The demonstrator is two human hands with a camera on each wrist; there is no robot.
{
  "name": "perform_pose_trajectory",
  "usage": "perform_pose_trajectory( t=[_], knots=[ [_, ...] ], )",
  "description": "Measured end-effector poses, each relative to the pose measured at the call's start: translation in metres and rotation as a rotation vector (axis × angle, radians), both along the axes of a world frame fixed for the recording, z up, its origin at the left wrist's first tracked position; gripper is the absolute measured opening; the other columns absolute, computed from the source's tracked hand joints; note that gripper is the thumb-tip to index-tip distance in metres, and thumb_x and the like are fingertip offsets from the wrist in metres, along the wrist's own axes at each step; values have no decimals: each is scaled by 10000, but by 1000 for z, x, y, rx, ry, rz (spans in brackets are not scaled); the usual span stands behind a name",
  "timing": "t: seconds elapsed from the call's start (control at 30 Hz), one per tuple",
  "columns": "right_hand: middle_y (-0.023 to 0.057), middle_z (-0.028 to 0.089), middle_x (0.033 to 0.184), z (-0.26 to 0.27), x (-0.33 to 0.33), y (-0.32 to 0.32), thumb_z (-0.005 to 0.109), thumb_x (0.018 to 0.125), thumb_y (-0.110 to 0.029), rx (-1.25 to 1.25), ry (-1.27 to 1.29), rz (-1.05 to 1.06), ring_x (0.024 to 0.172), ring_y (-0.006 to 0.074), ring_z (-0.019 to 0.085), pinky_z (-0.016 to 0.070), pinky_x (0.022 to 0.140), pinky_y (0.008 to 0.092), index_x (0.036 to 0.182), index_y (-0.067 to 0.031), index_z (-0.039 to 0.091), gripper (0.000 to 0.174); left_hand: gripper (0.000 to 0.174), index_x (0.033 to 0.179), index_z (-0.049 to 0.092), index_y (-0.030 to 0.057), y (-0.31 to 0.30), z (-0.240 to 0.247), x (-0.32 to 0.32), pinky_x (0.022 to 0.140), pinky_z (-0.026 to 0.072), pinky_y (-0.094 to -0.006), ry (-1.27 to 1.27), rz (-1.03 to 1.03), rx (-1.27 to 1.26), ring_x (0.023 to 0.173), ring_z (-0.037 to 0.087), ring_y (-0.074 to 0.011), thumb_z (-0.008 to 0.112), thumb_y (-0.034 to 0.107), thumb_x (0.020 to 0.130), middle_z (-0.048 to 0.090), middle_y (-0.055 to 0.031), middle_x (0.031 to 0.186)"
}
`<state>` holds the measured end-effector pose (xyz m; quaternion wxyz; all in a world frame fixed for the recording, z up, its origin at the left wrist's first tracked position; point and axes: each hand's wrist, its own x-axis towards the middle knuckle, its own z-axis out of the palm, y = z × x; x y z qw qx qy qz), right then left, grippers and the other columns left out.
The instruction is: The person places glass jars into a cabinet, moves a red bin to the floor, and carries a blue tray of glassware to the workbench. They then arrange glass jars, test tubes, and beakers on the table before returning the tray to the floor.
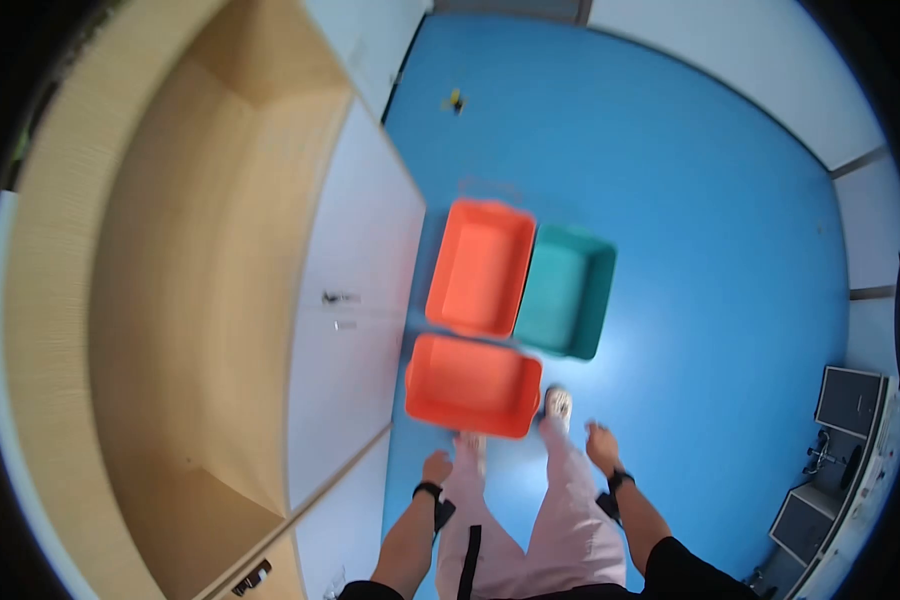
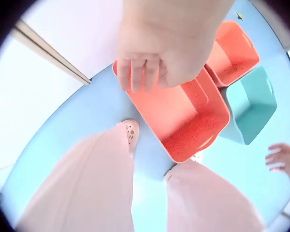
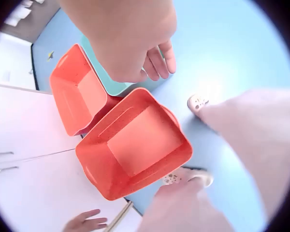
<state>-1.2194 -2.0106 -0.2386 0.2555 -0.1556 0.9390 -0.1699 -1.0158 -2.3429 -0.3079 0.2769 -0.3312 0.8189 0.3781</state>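
Three plastic bins sit close together on the blue floor. The nearest, an orange-red bin (image 1: 475, 387), lies crosswise in front of the person's feet. Beyond it, side by side, are a second orange-red bin (image 1: 482, 268) and a teal bin (image 1: 567, 292). My left hand (image 1: 437, 467) hangs by the left leg, its fingers loose and holding nothing; in the left wrist view it overlaps the nearest bin. On the other side, my right hand (image 1: 601, 447) hangs beside the right leg with relaxed fingers, also holding nothing. In the right wrist view it overlaps the teal bin (image 3: 104, 72).
A wooden cabinet (image 1: 200, 250) with an open compartment and a white door (image 1: 355, 300) stands along the left. A small yellow-and-black object (image 1: 456, 101) lies on the floor farther ahead. Dark-fronted units (image 1: 850, 400) line the right wall. Light clogs (image 1: 558, 403) are near the bins.
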Motion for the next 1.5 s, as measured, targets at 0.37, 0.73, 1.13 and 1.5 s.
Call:
perform_pose_trajectory(
  t=[0.37, 0.73, 1.13, 1.5],
  knots=[
    [117, 577, 756, 152, 175, 159, 554, 778, -148, 287, 484, -885, 766, 304, 556, 458, 644, 404, 788, -89, 599, 75, 206, 863, 631, 74, -61, 46, -91, 582, 481, -346, 148, -463, -91, 640, 617, -215, 510, 167, 723, 633, -103, 708],
    [112, 602, 679, 139, 285, 197, 600, 757, -200, -9, 485, -1558, 684, 294, 581, 466, 616, 393, 796, -110, 633, 104, 262, 1012, 583, 68, 81, 110, -272, 530, 485, -291, 92, -717, 63, 672, 619, -155, 476, 159, 791, 640, -54, 786],
    [136, 617, 666, 150, 332, 304, 601, 745, -202, 28, 431, -1932, 633, 298, 599, 475, 593, 377, 801, -100, 656, 129, 254, 925, 630, 71, 385, 225, -323, 745, 476, -386, 39, -1040, 70, 848, 596, -336, 514, 198, 738, 642, -134, 852],
    [131, 613, 630, 163, 277, 432, 574, 758, -156, 4, 452, -2187, 585, 251, 607, 471, 552, 330, 783, -64, 646, 120, 283, 971, 630, 103, 629, 162, -432, 830, 432, -431, 47, -1657, -231, 944, 541, -377, 459, 205, 771, 594, -209, 959]
  ],
)
